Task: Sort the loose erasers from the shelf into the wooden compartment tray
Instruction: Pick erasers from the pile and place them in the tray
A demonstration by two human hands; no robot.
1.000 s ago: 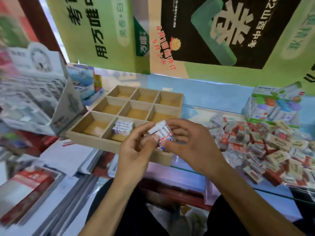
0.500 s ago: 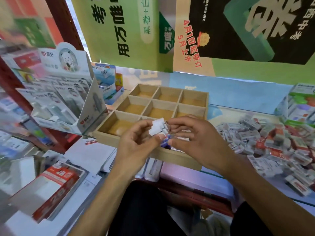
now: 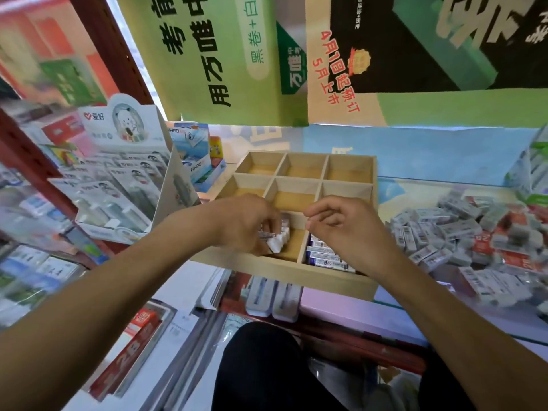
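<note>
Two hands hover over the tray (image 3: 296,271). Your left hand (image 3: 246,223) pinches a small clutch of erasers (image 3: 275,240) down in the near middle compartment. Your right hand (image 3: 341,229) sits loosely curled, apparently holding nothing, above sorted erasers (image 3: 323,256). Loose pile (image 3: 462,232) lies right.

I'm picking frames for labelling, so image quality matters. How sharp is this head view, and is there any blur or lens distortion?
Head view: the centre is fairly sharp, with the wooden compartment tray and both hands readable; the left hand holds erasers, the right hand hovers. The left shelf goods and the loose eraser pile smear with motion blur. Wide-angle bending curves the edges; lighting is even, without harsh glare.
</note>
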